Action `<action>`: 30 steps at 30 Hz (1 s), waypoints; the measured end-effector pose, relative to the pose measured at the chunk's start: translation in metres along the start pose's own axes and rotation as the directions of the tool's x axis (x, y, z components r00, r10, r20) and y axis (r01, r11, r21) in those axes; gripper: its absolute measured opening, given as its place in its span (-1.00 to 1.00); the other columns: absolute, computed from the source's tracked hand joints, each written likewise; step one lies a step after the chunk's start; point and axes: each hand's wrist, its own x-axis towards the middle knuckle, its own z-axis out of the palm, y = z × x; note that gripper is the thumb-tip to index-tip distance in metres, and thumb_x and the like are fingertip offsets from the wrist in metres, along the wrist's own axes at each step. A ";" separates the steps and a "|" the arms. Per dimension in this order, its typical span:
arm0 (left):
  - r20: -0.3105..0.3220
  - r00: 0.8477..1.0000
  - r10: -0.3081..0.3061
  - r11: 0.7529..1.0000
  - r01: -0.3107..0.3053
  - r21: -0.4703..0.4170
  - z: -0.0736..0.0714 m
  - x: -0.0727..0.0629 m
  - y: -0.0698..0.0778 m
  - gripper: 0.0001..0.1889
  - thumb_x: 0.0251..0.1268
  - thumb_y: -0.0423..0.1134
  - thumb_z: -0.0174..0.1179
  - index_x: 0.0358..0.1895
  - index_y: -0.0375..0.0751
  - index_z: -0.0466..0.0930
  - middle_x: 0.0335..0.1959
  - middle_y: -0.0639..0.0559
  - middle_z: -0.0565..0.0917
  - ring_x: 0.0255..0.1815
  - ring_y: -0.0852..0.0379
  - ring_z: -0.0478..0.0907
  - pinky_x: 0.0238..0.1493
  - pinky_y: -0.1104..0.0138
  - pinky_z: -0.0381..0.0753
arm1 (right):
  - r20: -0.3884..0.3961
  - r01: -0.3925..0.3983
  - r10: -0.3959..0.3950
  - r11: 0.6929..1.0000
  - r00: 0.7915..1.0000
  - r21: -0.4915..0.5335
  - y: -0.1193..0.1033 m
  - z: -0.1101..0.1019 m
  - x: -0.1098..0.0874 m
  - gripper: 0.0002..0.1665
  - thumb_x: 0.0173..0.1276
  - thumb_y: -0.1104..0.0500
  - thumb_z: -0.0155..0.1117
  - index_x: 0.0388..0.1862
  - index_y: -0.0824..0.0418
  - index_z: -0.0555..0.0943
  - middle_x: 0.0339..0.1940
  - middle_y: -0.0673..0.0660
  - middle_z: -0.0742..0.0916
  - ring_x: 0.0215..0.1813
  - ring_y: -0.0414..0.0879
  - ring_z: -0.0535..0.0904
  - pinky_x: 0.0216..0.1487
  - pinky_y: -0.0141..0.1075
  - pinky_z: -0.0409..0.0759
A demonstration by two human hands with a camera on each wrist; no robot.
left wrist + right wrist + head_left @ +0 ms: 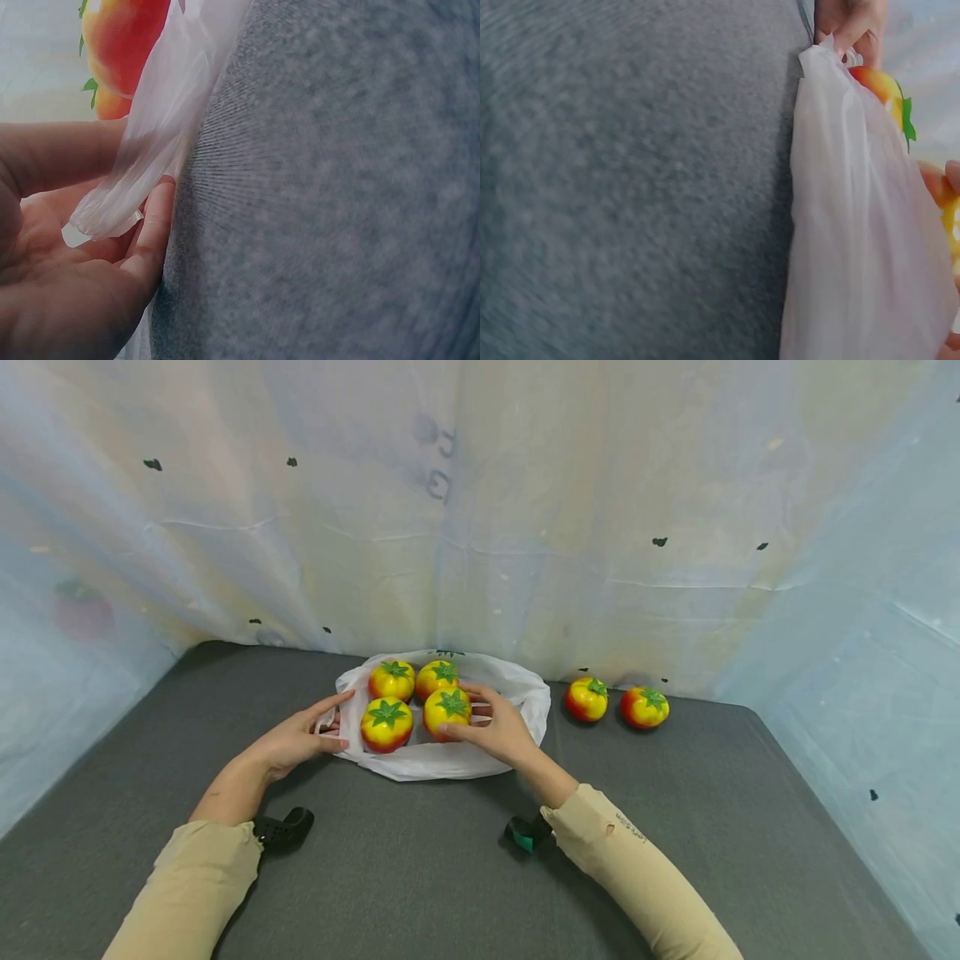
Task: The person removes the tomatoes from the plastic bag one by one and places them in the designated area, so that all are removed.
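Note:
A white plastic bag (431,766) lies spread open on the dark table, with several glossy yellow-and-red tomatoes (386,725) inside, green leaf stars facing up. Over the bag's right part, my right hand (501,727) grips the front right tomato (447,708), thumb in front and fingers along its far right side. At the left end, my left hand (296,739) holds the bag's bunched edge (112,210) between thumb and fingers. The right wrist view has the bag's near side (847,225) hiding most of the tomatoes.
Two more tomatoes, one upright-leaning (587,699) and one tilted (644,707), sit on the table right of the bag, near the back edge. Pale sheeting (525,527) hangs directly behind the dark table (405,877) and along both sides.

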 end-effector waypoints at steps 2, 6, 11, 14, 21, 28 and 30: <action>0.002 1.000 -0.002 1.000 0.002 -0.001 0.000 0.000 0.000 -0.07 0.25 -0.36 0.22 0.56 -0.01 -0.19 0.52 -0.39 -0.37 0.49 -0.39 -0.37 0.37 -0.32 -0.16 | -0.003 0.002 -0.002 1.000 1.000 0.005 -0.001 -0.002 0.000 -0.24 0.15 0.10 0.45 0.35 0.10 0.40 0.25 0.18 0.54 0.18 0.08 0.53 0.15 -0.14 0.56; 0.009 1.000 -0.005 1.000 0.005 -0.009 -0.001 0.001 0.000 -0.07 0.25 -0.35 0.22 0.56 0.02 -0.20 0.52 -0.38 -0.39 0.49 -0.39 -0.38 0.38 -0.31 -0.16 | -0.022 -0.006 0.006 1.000 1.000 0.004 -0.006 -0.008 -0.001 -0.24 0.15 0.09 0.45 0.35 0.07 0.40 0.27 0.19 0.53 0.20 0.08 0.52 0.12 -0.11 0.58; 0.008 1.000 -0.010 1.000 0.010 0.002 -0.002 -0.001 -0.001 -0.07 0.25 -0.34 0.22 0.56 0.01 -0.21 0.52 -0.39 -0.40 0.49 -0.40 -0.40 0.36 -0.33 -0.19 | -0.037 -0.003 0.003 1.000 0.999 -0.006 -0.008 -0.017 -0.002 -0.23 0.18 0.05 0.44 0.36 0.03 0.38 0.30 0.17 0.51 0.21 0.08 0.52 0.11 -0.09 0.59; 0.002 1.000 -0.018 1.000 0.018 0.010 -0.002 -0.002 -0.002 -0.06 0.25 -0.33 0.23 0.56 0.01 -0.22 0.51 -0.40 -0.40 0.49 -0.42 -0.41 0.35 -0.35 -0.22 | -0.037 -0.010 0.010 1.000 0.999 0.007 -0.006 -0.022 -0.004 -0.23 0.18 0.02 0.43 0.37 0.01 0.37 0.32 0.17 0.49 0.23 0.09 0.50 0.10 -0.09 0.59; 0.000 1.000 -0.022 1.000 0.022 0.011 0.000 -0.001 -0.004 -0.05 0.23 -0.33 0.24 0.56 0.02 -0.22 0.51 -0.41 -0.42 0.48 -0.43 -0.42 0.34 -0.36 -0.21 | -0.098 -0.022 0.023 1.000 0.995 0.011 0.001 -0.038 -0.011 -0.22 0.19 0.06 0.43 0.38 0.04 0.37 0.30 0.19 0.50 0.23 0.12 0.51 0.13 -0.07 0.58; 0.006 1.000 -0.024 1.000 0.024 0.009 -0.001 0.003 -0.005 -0.05 0.24 -0.34 0.23 0.56 0.02 -0.23 0.51 -0.42 -0.42 0.48 -0.43 -0.40 0.35 -0.34 -0.18 | -0.144 -0.044 0.046 0.999 0.989 0.018 0.007 -0.055 -0.016 -0.22 0.20 0.07 0.42 0.39 0.07 0.36 0.33 0.22 0.47 0.26 0.16 0.47 0.18 -0.02 0.53; 0.006 1.000 -0.028 1.000 0.028 0.006 -0.001 0.003 -0.006 -0.05 0.24 -0.35 0.23 0.56 0.01 -0.22 0.51 -0.42 -0.42 0.48 -0.43 -0.41 0.35 -0.34 -0.19 | -0.147 -0.051 0.054 0.998 0.988 0.026 0.008 -0.059 -0.019 -0.21 0.20 0.07 0.42 0.40 0.06 0.35 0.34 0.23 0.45 0.28 0.17 0.45 0.19 -0.01 0.52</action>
